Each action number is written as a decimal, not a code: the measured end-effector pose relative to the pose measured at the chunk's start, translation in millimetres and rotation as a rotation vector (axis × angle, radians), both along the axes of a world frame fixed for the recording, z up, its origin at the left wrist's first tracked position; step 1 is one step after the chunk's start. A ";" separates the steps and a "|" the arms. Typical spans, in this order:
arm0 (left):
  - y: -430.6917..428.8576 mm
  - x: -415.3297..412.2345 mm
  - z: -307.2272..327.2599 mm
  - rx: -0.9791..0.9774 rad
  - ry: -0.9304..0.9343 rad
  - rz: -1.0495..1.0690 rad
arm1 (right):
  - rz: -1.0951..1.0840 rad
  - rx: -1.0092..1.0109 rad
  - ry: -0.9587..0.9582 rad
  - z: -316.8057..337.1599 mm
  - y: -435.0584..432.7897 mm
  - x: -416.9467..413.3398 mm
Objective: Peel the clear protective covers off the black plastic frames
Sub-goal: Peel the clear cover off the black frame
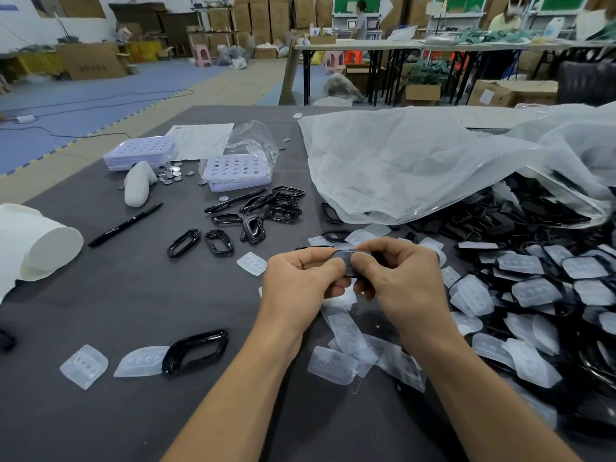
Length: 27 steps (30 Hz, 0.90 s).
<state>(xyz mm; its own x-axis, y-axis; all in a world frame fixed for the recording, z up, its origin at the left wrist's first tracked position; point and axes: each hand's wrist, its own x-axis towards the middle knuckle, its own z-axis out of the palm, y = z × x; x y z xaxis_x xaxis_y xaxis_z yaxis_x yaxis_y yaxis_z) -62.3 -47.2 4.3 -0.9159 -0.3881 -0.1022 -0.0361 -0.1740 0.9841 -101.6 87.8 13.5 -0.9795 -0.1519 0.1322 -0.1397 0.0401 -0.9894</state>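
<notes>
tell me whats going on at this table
A person grips one black frame in both hands, left hand and right hand, thumbs on top, above the grey table. The fingers hide whether its cover is off yet. Further back on the left lie bare frames. Loose clear covers lie below the hands, and a heap of covered frames spills from a plastic bag on the right.
</notes>
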 end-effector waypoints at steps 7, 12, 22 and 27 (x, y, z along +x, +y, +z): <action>0.4 0.7 3.5 -0.019 -0.012 0.070 | 0.052 0.009 -0.027 -1.8 -1.0 0.3; 0.6 -0.1 0.8 -0.080 -0.011 0.071 | 0.061 -0.038 -0.069 -3.0 -0.1 -2.2; 1.9 0.6 0.9 -0.191 0.035 0.090 | 0.063 0.074 0.020 -1.7 -1.0 -0.1; 1.1 -0.6 0.7 -0.180 0.037 0.106 | 0.097 -0.053 -0.092 -2.0 1.1 -2.4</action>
